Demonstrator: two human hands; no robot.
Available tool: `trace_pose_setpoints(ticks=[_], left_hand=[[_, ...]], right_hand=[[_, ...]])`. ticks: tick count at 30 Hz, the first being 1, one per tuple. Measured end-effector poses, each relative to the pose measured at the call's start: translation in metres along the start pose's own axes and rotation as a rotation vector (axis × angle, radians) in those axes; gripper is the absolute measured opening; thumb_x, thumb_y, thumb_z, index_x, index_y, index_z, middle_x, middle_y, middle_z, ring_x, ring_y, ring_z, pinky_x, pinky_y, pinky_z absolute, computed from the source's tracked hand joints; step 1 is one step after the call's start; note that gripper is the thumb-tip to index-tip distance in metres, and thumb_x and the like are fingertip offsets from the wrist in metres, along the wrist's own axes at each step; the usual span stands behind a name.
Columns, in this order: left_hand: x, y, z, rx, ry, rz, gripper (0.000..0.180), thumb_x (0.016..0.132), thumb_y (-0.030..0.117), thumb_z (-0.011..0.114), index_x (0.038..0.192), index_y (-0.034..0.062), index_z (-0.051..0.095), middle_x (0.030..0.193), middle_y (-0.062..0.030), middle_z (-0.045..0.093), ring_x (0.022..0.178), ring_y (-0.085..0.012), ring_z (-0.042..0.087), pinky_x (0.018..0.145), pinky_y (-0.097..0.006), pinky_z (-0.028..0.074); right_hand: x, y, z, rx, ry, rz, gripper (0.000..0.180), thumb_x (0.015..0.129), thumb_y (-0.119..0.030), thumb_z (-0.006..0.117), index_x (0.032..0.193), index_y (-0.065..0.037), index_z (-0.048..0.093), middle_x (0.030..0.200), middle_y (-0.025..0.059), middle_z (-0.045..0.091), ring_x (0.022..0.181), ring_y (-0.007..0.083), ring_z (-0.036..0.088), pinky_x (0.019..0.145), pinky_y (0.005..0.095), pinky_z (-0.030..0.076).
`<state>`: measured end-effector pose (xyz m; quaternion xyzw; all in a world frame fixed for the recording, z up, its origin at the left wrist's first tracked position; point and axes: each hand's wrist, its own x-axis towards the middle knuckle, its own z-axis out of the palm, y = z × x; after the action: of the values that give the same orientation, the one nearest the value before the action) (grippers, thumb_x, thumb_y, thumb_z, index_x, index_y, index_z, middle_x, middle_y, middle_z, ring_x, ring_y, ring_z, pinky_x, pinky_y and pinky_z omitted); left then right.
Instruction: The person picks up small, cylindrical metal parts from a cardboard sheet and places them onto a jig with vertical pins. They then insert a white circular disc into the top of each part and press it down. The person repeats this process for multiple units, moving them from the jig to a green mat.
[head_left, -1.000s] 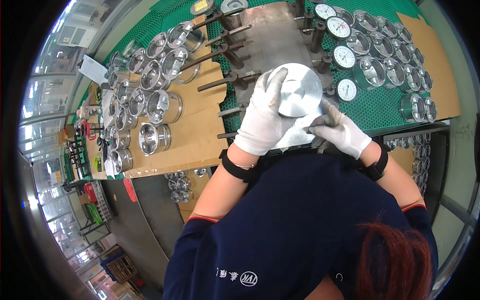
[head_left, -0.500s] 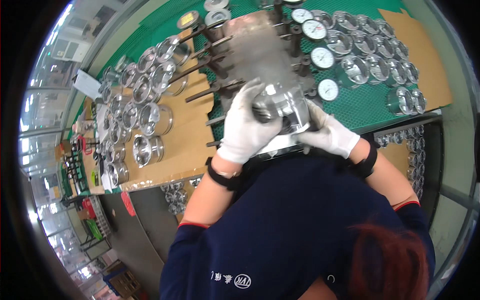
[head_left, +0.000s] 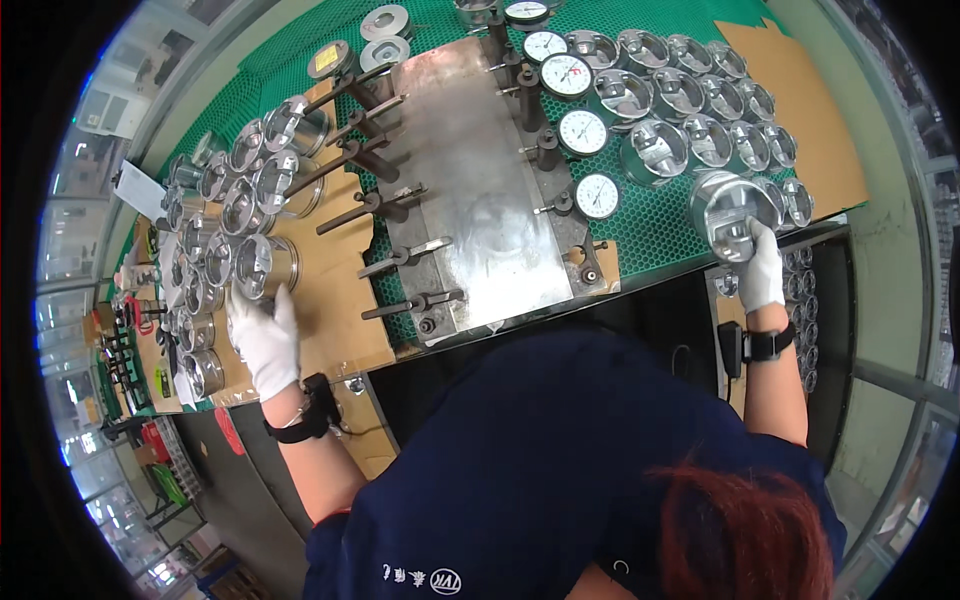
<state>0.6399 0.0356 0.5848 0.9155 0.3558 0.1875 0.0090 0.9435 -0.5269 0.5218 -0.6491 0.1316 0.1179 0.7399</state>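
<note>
There's room down the middle, over the metal plate (head_left: 485,230), but rods (head_left: 345,219) fence its left and dial gauges (head_left: 583,133) its right! Clustered pistons (head_left: 241,212) block beyond my left hand (head_left: 265,345); my right hand's piston (head_left: 715,215) sits beside a second packed group (head_left: 682,92).

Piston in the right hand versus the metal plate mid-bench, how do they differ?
The piston is round and hollow; the metal plate is flat and oblong. The right hand grips the piston; no hand touches the metal plate. The piston is much smaller than the metal plate. Both are silvery metal and shine in places.
</note>
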Motion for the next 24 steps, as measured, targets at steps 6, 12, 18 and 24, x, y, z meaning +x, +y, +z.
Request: trace_pose_setpoints(ticks=[6, 12, 18, 24], left_hand=[[-0.005, -0.067, 0.034, 0.263, -0.122, -0.118, 0.065, 0.085, 0.032, 0.075, 0.129, -0.0097, 0.053, 0.113, -0.0293, 0.067, 0.107, -0.0460, 0.063, 0.094, -0.049, 0.050], [0.005, -0.075, 0.039, 0.016, -0.031, -0.389, 0.037, 0.085, 0.030, 0.071, 0.091, -0.0059, 0.069, 0.100, -0.0276, 0.070, 0.096, -0.0427, 0.067, 0.086, -0.049, 0.051], [-0.025, -0.079, 0.035, 0.061, -0.400, -0.274, 0.050, 0.092, 0.042, 0.062, 0.101, -0.0070, 0.069, 0.099, -0.0297, 0.070, 0.095, -0.0446, 0.068, 0.087, -0.049, 0.052], [-0.029, 0.040, -0.047, -1.012, -0.481, -0.726, 0.042, 0.093, 0.035, 0.069, 0.108, -0.0046, 0.069, 0.096, -0.0112, 0.073, 0.072, -0.0174, 0.070, 0.058, -0.031, 0.057]], right_hand=[[0.071, 0.048, -0.026, -0.101, 0.159, 0.280, 0.042, 0.097, -0.039, 0.052, 0.123, -0.008, 0.061, 0.109, 0.0087, 0.068, 0.090, 0.0208, 0.067, 0.064, 0.0375, 0.060], [0.086, 0.067, -0.037, -0.126, 0.282, 0.148, 0.046, 0.098, -0.030, 0.058, 0.139, -0.012, 0.048, 0.115, 0.0104, 0.066, 0.084, 0.0237, 0.067, 0.076, 0.0394, 0.060], [0.053, 0.055, -0.019, -0.230, 0.163, -0.240, 0.071, 0.098, -0.017, 0.062, 0.158, -0.008, 0.025, 0.132, 0.0140, 0.061, 0.095, 0.0215, 0.069, 0.079, 0.0353, 0.059], [-0.039, -0.025, 0.110, -0.363, -0.450, -0.254, 0.042, 0.100, -0.012, 0.062, 0.140, -0.005, 0.056, 0.118, 0.0078, 0.068, 0.093, 0.0116, 0.067, 0.078, 0.0277, 0.056]])
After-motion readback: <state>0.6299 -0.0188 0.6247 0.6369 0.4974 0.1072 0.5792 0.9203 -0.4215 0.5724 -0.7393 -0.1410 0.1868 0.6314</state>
